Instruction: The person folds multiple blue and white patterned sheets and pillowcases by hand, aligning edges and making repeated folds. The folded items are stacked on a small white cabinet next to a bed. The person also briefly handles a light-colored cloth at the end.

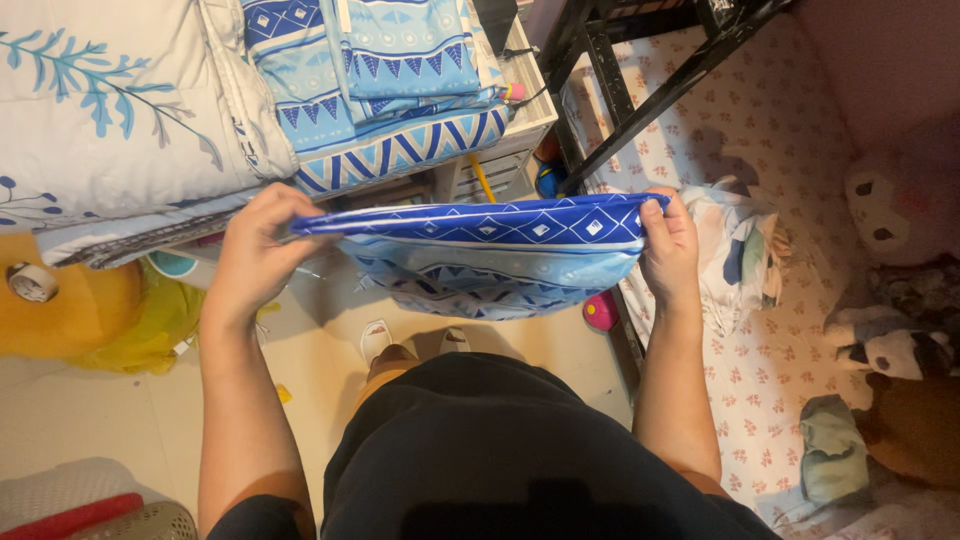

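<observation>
I hold a blue patterned cloth [495,250], dark blue with white diamonds along its top and pale blue below, stretched level in front of me. My left hand [255,250] pinches its left end and my right hand [668,245] pinches its right end. The lower part of the cloth hangs folded under the taut top edge. Behind it, a stack of folded matching blue cloths [385,85] lies on a white cabinet [500,160].
A folded white quilt with blue leaf print [110,110] lies at the upper left. A bed with a pink-patterned sheet [790,130], a black metal frame [640,100], crumpled clothes [740,255] and plush toys [900,300] is on the right. A tape roll [32,282] sits on something yellow.
</observation>
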